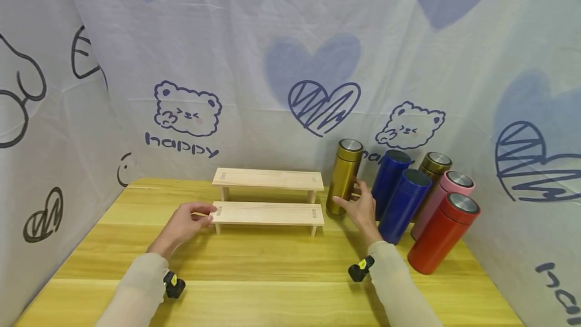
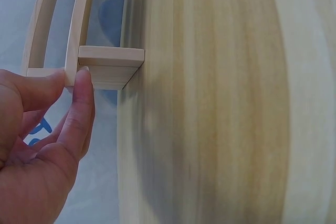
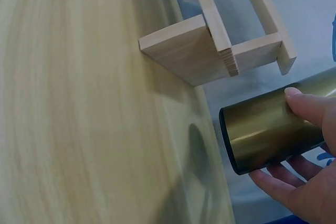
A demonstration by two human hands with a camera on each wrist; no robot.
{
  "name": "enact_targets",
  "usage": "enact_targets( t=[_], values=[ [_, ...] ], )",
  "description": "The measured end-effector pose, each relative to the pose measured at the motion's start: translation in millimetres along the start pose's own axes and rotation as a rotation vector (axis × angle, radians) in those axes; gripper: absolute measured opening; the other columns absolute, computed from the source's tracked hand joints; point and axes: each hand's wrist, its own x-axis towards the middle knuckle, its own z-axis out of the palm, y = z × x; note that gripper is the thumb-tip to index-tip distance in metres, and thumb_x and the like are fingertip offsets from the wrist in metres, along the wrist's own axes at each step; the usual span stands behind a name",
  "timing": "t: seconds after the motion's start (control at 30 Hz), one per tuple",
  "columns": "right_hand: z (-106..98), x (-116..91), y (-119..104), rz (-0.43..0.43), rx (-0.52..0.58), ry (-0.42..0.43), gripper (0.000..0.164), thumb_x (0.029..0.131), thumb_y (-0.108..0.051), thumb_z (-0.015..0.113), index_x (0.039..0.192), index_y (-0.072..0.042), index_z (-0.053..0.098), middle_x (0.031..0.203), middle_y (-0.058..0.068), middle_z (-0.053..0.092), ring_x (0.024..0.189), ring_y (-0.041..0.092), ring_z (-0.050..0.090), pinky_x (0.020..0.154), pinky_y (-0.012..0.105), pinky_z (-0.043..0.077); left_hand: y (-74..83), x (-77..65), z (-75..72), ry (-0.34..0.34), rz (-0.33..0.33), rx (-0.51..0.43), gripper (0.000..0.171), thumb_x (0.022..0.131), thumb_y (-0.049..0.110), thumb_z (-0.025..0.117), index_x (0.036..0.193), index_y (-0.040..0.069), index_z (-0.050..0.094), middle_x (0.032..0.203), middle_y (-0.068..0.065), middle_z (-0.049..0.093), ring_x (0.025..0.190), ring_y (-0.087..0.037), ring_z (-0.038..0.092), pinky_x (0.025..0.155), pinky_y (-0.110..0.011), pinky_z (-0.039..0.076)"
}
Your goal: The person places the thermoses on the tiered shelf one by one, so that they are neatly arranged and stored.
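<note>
A pale wooden two-step rack (image 1: 268, 213) stands at the back middle, its rear step higher than the front one. My left hand (image 1: 183, 223) pinches the left end of the front step between thumb and fingers, as the left wrist view shows up close. To the right of the rack, my right hand (image 1: 363, 211) grips a gold thermos bottle (image 1: 346, 173) with a silver-topped lid. The bottle is nearly upright, leaning slightly. In the right wrist view, thumb and fingers wrap the bottle's lower body, below which its dark bottom rim shows.
Right of my right hand several more thermos bottles stand in a cluster: two blue ones (image 1: 405, 206), a second gold one (image 1: 434, 164), a pink one (image 1: 457, 179) and a red one (image 1: 442, 236). A printed cloth (image 1: 245, 130) hangs behind the wooden table (image 1: 272, 291).
</note>
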Motion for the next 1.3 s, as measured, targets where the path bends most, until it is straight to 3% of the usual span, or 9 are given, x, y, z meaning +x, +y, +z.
enact_targets(
  t=[0.7,1.3],
  values=[
    [-4,7,-34,-0.009,0.0,-0.052,0.083,0.083,-0.019,0.087,0.154,-0.009,0.043,0.139,0.028,0.061,0.121,0.044,0.066,0.1,0.055,0.056,-1.3,-1.4,-0.8,-0.009,-0.034,-0.013,0.031,0.098,0.0,0.064,0.129,-0.004,0.066,0.136,-0.029,0.063,0.101,-0.025,0.072,0.085,-0.036,0.062],
    [-13,12,-61,-0.03,-0.034,-0.022,0.083,0.085,-0.02,0.086,0.154,-0.01,0.043,0.143,0.026,0.06,0.124,0.043,0.064,0.103,0.055,0.054,1.9,-0.6,-0.8,-0.015,-0.021,-0.004,0.031,0.098,-0.001,0.063,0.129,-0.005,0.066,0.136,-0.03,0.063,0.101,-0.027,0.073,0.086,-0.037,0.062]
  ],
)
